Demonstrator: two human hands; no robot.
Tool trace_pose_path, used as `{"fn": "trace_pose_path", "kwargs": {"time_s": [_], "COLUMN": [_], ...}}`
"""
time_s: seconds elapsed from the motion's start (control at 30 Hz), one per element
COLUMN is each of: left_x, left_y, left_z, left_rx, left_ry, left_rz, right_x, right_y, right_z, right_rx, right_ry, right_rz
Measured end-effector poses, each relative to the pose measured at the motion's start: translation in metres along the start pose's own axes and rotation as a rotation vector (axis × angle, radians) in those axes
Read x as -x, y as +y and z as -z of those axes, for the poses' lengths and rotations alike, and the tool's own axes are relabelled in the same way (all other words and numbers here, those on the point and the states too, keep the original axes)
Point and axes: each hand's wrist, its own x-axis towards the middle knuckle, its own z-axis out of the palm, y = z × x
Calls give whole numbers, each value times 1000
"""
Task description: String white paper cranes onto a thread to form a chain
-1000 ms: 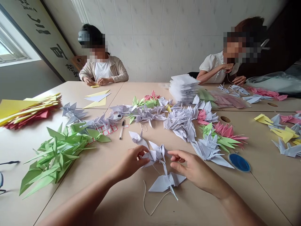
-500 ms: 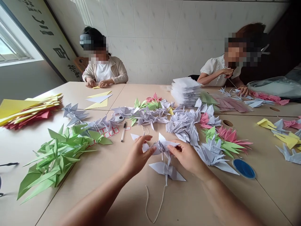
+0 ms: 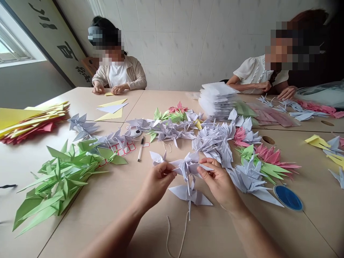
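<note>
A: Head view. Left hand [image 3: 156, 183]?
B: Grasping. Thumb and fingers pinch one wing of a pale lavender paper crane [image 3: 186, 166], held above the table.

A: Right hand [image 3: 220, 182]?
B: Grasping too, thumb and fingertips on the same crane's other side. The two hands are close, not touching.

A: What's below the crane?
B: A second crane [image 3: 190, 195] sits just beneath it, joined by a white string [image 3: 174, 238] that runs down to the beige table [image 3: 113, 229]. Can't tell whether the second crane touches the tabletop.

A: Around the hands?
B: Heaped pale cranes [image 3: 212, 143] lie just past the fingers. Green cranes [image 3: 59, 182] are piled to the left; pink cranes [image 3: 268, 154] lie to the right, near a blue disc [image 3: 288, 197]. A pen [image 3: 140, 148] lies beside a sheet of red-edged labels [image 3: 123, 148].

A: Others present?
B: A seated person [image 3: 118, 75] at the far left, hands either side of a yellow paper slip [image 3: 109, 94]. Another seated person [image 3: 255, 71] at the far right, one hand near strewn cranes [image 3: 279, 104]. A white paper stack [image 3: 217, 102] stands between them.
</note>
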Motion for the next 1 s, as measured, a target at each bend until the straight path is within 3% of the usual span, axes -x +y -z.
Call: {"fn": "trace_pose_path", "kwargs": {"time_s": [0.2,0.5,0.67,1.0], "left_x": [1,4,7,2], "left_y": [-9,-4,-2,-16], "left_z": [0,-1,-1,-2], "left_rx": [40,7,-60,-233], "left_ry": [-62,41,30,146], "left_rz": [-11,-53,-113,-359], "right_x": [1,3,5,6], "right_y": [3,4,3,8], "right_z": [0,2,2,0], "right_rx": [-144,-304,-335,-350], "right_ry": [-90,-152,-136,-104], "right_rz": [-124,-242,-251,-181]}}
